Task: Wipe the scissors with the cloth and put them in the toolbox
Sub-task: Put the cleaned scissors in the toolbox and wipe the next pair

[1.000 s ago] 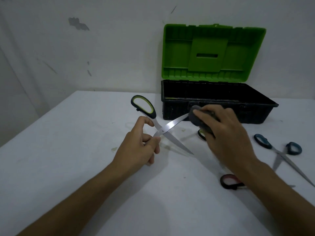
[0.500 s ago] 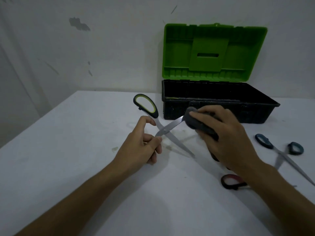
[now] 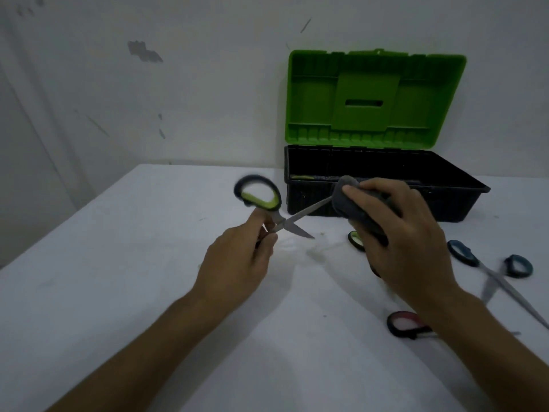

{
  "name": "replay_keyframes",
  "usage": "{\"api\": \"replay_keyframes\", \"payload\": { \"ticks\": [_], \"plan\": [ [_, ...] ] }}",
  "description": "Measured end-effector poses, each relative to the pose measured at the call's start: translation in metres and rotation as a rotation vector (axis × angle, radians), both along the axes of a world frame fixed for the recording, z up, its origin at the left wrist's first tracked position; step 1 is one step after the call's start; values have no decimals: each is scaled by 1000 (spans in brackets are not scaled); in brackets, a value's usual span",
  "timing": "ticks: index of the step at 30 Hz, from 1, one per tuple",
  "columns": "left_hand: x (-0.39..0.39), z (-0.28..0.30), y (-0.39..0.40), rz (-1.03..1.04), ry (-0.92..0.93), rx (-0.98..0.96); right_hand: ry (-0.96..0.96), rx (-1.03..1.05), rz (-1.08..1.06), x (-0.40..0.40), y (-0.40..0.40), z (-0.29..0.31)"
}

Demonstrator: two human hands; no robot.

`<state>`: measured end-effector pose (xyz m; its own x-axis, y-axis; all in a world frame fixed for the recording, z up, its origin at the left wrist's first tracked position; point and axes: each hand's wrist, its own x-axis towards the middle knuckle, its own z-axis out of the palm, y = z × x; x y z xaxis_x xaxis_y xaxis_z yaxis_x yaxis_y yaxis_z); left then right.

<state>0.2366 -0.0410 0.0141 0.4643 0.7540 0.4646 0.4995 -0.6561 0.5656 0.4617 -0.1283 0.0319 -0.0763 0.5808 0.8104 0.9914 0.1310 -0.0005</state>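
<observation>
- The left hand (image 3: pixel 237 263) was clenched on the green-handled scissors (image 3: pixel 277 217) near the pivot, blades spread open, held up off the desk (image 3: pixel 118 292).
- Change from a moment back: the scissors had tipped, the near blade swinging shorter and the green loop rising, blurred with motion.
- The right hand (image 3: pixel 398 233) was grasping the grey cloth (image 3: pixel 347 200), folded around the far blade; the cloth had slid outward toward that blade's tip, in front of the toolbox (image 3: pixel 460 200) wall.
- That read as a wiping stroke on one blade nearing its end; the other blade looked bare, so I judged wiping unfinished.
- The toolbox sat open at the back of the desk, green lid (image 3: pixel 374 99) upright, something green-edged just visible inside at its left end, too dim to name.
- Blue-handled scissors (image 3: pixel 493 269) lay on the desk to the right, a red-handled pair (image 3: pixel 407 322) partly hidden under the right forearm, another green loop (image 3: pixel 355 239) peeking beside the right hand.
- Judgement: several pairs remained outside the box, so the job was early.
</observation>
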Motion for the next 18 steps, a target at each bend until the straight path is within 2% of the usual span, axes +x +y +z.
{"api": "replay_keyframes", "payload": {
  "ticks": [5, 7, 14, 18],
  "plan": [
    [-4, -6, 5, 0, 170, 174, -57, -56, 115, -12, 2, -7],
    [-4, -7, 6, -7, 213, 176, -70, -84, 135, -15, 3, -10],
    [4, -7, -5, -21, 154, 129, -127, -160, 243, -22, 8, -20],
    [5, -7, -6, -10, 141, 199, -112, -138, 165, -16, 13, -20]
  ]
}}
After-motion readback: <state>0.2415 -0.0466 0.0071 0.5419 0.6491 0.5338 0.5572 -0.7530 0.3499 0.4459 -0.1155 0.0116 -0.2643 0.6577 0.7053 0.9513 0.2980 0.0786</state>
